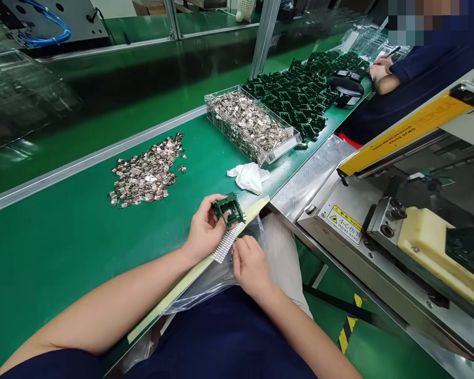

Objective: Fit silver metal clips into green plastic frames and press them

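Observation:
My left hand [206, 227] is closed on a dark green plastic frame [229, 208], held above the near edge of the green table [82, 247]. Just below the frame, a strip of small silvery metal pieces [226, 244] slants across the yellow-taped edge. My right hand [251, 263] is beside the strip's right side, fingers pinched together; what they hold, if anything, is hidden. A loose pile of small metal parts [144, 172] lies on the table to the left. Beyond my hands sits a crumpled white cloth [248, 177].
A clear tray [274, 153] full of metal parts stands behind the cloth, with many dark green frames [296, 89] heaped beyond. A black tape dispenser [346, 88] and a co-worker are at the back right. A machine [335, 221] stands at the right.

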### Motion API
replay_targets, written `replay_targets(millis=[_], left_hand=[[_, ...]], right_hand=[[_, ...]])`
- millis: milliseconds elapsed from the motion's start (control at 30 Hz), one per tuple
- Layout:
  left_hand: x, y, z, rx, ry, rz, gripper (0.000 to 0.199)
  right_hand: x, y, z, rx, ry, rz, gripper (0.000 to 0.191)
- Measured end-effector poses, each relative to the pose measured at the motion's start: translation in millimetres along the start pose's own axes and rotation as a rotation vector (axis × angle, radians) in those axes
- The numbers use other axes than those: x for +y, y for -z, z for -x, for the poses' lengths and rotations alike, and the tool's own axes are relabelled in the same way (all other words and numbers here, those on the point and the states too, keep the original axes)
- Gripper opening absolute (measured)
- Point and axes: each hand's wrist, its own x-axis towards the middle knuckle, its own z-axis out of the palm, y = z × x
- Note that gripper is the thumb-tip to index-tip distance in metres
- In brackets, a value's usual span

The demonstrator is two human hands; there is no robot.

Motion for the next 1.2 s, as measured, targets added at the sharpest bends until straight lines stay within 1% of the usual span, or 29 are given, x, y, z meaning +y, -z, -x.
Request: replay_targets(millis=[67,133,167,233,300,367,433,533,633,700,800,867,933,1000,1100,1200], left_hand=[[0,-0.3,0,-0.007,0.004,0.017,0.037],[0,-0.3,0,-0.008,0.004,0.023,0.037],[0,-0.3,0,-0.006,0.001,0.023,0.036],[0,0.1,0,-0.005,-0.001,0.016,0.036],[0,0.7,0,-0.006,0.002,0.003,0.036],[-1,1.2,0,-0.004,0.006,-0.010,0.037],[-1,1.6,0,-0.005,0.009,-0.014,0.038],[-1,1.4,0,-0.006,0.010,-0.004,0.038],[-1,1.0,0,0.003,0.003,0.006,0.038],[-2,1.1,1,-0.002,-0.002,0.011,0.037],[-4,1.4,4,-0.036,0.001,-0.002,0.036],[-5,1.0,7,-0.068,0.008,-0.008,0.036],[-4,0.0,10,-0.107,0.010,0.001,0.036],[-2,-1.3,12,-0.149,-0.007,0.017,0.034],[1,-2.2,14,-0.203,-0.076,-0.001,0.031],[-1,-1.1,15,-0.263,-0.100,-0.021,0.032]], right_hand=[[1,4,-2,-0.034,0.018,0.089,0.029],[4,6,-2,-0.074,0.025,0.129,0.028],[7,7,-1,-0.093,0.015,0.115,0.028],[15,6,1,-0.120,-0.031,0.015,0.028],[22,5,5,-0.131,-0.078,-0.101,0.027],[28,2,8,-0.137,-0.099,-0.162,0.024],[31,0,9,-0.143,-0.104,-0.169,0.024],[33,0,9,-0.153,-0.109,-0.166,0.031],[34,11,6,-0.151,-0.104,-0.163,0.035],[32,26,2,-0.124,-0.124,-0.213,0.031],[25,55,-6,-0.081,-0.147,-0.374,0.025],[18,71,-11,-0.077,-0.112,-0.448,0.026],[12,80,-16,-0.067,-0.086,-0.472,0.026],[8,82,-20,-0.013,-0.118,-0.485,0.020],[4,78,-26,0.110,-0.178,-0.503,0.011],[-1,72,-33,0.201,-0.121,-0.479,0.011]])
